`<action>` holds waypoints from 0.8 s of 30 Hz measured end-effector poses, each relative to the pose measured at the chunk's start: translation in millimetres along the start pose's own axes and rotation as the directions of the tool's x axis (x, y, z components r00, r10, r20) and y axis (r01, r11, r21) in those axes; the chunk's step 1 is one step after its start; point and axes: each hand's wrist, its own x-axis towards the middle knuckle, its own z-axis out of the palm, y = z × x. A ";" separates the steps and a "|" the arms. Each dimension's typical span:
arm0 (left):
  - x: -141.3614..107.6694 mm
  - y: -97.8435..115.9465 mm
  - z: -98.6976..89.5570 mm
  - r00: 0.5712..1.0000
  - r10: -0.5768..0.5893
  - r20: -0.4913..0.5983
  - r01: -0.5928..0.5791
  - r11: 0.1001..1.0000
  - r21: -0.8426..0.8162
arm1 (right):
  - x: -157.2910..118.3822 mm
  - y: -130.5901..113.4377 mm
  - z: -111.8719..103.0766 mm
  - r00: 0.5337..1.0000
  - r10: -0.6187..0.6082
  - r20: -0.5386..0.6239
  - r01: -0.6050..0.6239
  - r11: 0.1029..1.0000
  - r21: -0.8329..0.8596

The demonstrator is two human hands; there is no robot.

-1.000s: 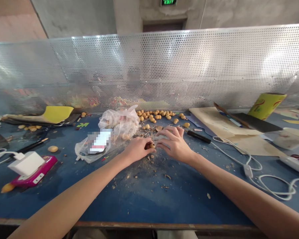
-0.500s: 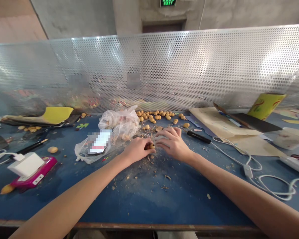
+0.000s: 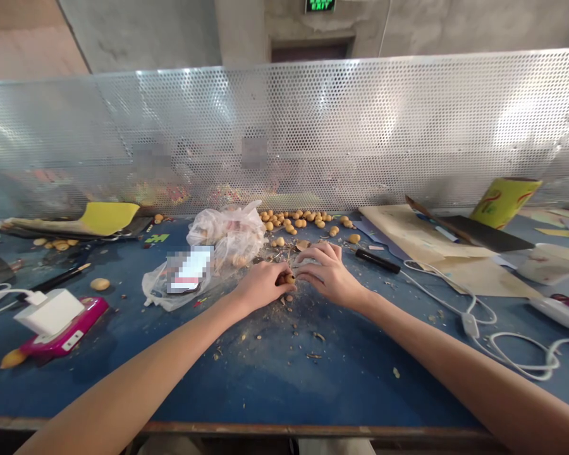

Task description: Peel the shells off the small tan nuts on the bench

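In the middle of the blue table, my left hand (image 3: 262, 284) is closed, its thumb and fingers pinching a small tan gourd (image 3: 288, 279) with a dark spot at its end. Just right of it, my right hand (image 3: 326, 270) has its fingers curved and spread, with the fingertips close to the gourd. Whether they touch it I cannot tell. Behind both hands lie several more small tan gourds (image 3: 299, 222). Dry crumbs and peelings (image 3: 313, 355) are scattered under and in front of my hands.
A clear plastic bag (image 3: 227, 234) and a lit phone (image 3: 189, 272) lie left of my hands. Further left is a pink power strip (image 3: 69, 332) with a white plug. At right are a black-handled corded tool (image 3: 378, 260), cardboard (image 3: 427, 237) and a white cable (image 3: 512, 354). A perforated metal screen (image 3: 332, 133) stands behind.
Almost nothing differs. My right hand has shifted very slightly left, and the gourd stays in my left hand.
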 end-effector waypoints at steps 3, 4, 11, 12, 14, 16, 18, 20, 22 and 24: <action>-0.2 0.4 -0.3 1.000 -0.006 0.002 0.006 1.000 0.000 | -0.1 -1.5 1.0 1.000 -0.022 -0.021 0.022 1.000 -0.018; -0.2 0.4 -0.4 1.000 -0.007 0.003 0.007 1.000 -0.004 | -0.1 -1.5 0.3 0.999 -0.020 -0.033 0.020 0.999 -0.026; -0.1 0.2 -1.4 1.000 -0.006 0.005 0.006 0.999 -0.036 | 0.2 -0.4 -2.7 0.997 -0.058 -0.041 0.057 0.997 -0.044; -0.1 0.3 -1.5 1.000 -0.006 0.007 0.007 0.999 -0.037 | 0.5 -0.6 -2.4 0.997 -0.060 -0.050 0.058 0.997 -0.045; -0.1 0.4 -1.7 1.000 -0.006 0.007 0.006 0.999 -0.035 | 0.7 -0.9 -2.1 0.995 -0.017 -0.095 0.013 0.999 -0.048; 0.0 0.2 -1.5 1.000 -0.009 0.007 0.009 0.999 -0.030 | 0.5 -0.9 -1.9 0.990 0.036 -0.134 -0.042 0.998 -0.049; 0.1 -0.4 -0.9 1.000 -0.015 0.008 0.015 0.999 -0.028 | -0.1 -0.8 -1.3 0.989 0.058 -0.140 -0.065 0.997 -0.047; 0.1 -1.3 -0.1 1.000 -0.015 0.004 0.015 1.000 -0.026 | -0.8 -0.9 0.0 0.989 0.062 -0.131 -0.068 0.997 -0.041; 0.1 -2.4 0.6 1.000 -0.007 -0.001 0.007 1.000 -0.023 | -1.0 -1.4 1.5 0.989 0.067 -0.133 -0.072 0.997 -0.035; 0.1 -3.5 1.3 1.000 0.001 -0.003 -0.001 1.000 -0.018 | -0.8 -1.8 2.6 0.987 0.066 -0.144 -0.072 0.997 -0.036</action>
